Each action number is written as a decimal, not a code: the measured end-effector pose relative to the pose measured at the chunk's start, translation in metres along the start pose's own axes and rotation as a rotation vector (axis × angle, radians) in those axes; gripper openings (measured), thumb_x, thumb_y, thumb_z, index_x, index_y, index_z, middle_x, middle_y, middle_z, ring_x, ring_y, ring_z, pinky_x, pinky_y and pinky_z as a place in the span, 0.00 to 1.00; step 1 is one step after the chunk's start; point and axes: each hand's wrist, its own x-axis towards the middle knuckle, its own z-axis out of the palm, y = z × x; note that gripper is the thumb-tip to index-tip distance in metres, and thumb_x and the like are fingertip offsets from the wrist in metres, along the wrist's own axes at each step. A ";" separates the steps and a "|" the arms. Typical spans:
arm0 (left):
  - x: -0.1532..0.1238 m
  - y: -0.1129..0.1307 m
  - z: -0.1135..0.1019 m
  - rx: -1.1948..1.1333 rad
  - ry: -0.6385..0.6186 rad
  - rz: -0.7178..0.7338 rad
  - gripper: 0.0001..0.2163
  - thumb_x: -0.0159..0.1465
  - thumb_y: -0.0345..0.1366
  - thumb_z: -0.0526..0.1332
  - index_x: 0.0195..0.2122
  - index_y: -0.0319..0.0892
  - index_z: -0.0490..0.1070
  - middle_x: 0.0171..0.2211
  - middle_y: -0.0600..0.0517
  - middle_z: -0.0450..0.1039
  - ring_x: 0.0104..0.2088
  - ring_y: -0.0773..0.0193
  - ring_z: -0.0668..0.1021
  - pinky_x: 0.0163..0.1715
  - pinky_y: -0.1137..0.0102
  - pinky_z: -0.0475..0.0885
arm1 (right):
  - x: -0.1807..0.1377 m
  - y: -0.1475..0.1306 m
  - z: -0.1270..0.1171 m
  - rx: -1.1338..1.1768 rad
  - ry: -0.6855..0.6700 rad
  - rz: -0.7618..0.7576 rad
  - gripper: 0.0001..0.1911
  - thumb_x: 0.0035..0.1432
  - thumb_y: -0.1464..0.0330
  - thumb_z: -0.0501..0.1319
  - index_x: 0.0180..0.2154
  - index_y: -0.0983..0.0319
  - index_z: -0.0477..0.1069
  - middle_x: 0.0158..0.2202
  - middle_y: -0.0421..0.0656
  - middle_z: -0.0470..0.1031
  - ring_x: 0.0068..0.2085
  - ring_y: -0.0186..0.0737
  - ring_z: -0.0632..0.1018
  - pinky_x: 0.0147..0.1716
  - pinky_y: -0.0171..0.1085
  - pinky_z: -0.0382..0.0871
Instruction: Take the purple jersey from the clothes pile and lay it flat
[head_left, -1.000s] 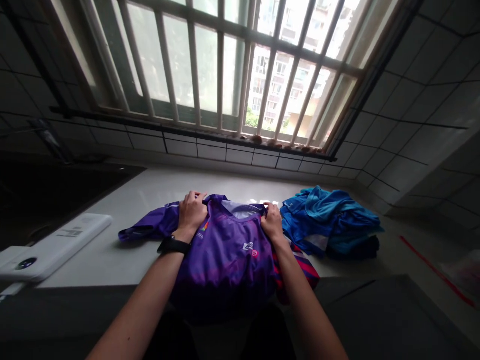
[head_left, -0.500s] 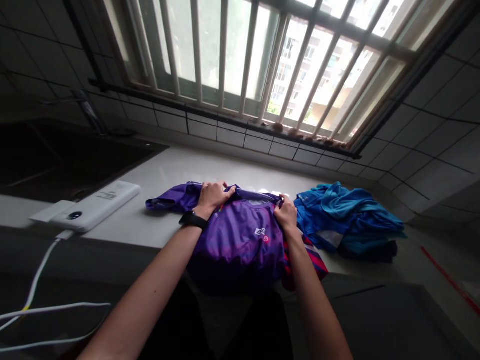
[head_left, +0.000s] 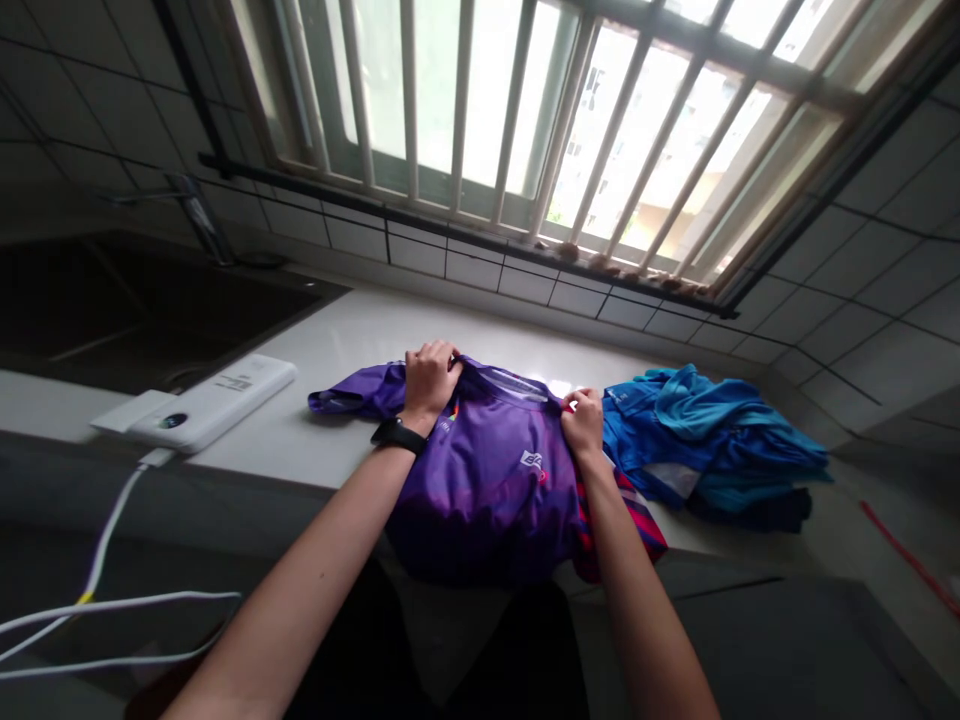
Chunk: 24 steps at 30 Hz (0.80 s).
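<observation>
On the counter (head_left: 405, 322), the left hand (head_left: 432, 380) and right hand (head_left: 584, 424) are closed on the purple shirt (head_left: 491, 475).

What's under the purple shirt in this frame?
The white counter supports the purple shirt, whose lower part hangs over the front edge. Anything else underneath is covered by fabric.

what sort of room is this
Most likely a kitchen, though a utility room is possible: a dark rectangular sink with a slim metal tap appears set into a glossy white countertop, backed by a pale tiled wall with dark joints.
</observation>
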 end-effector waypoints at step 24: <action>-0.004 -0.005 0.009 0.001 -0.319 0.057 0.30 0.62 0.43 0.67 0.66 0.44 0.68 0.54 0.46 0.82 0.57 0.51 0.80 0.61 0.59 0.68 | -0.002 -0.001 0.001 -0.051 -0.200 -0.120 0.17 0.52 0.78 0.56 0.29 0.58 0.83 0.42 0.45 0.79 0.47 0.43 0.77 0.52 0.37 0.70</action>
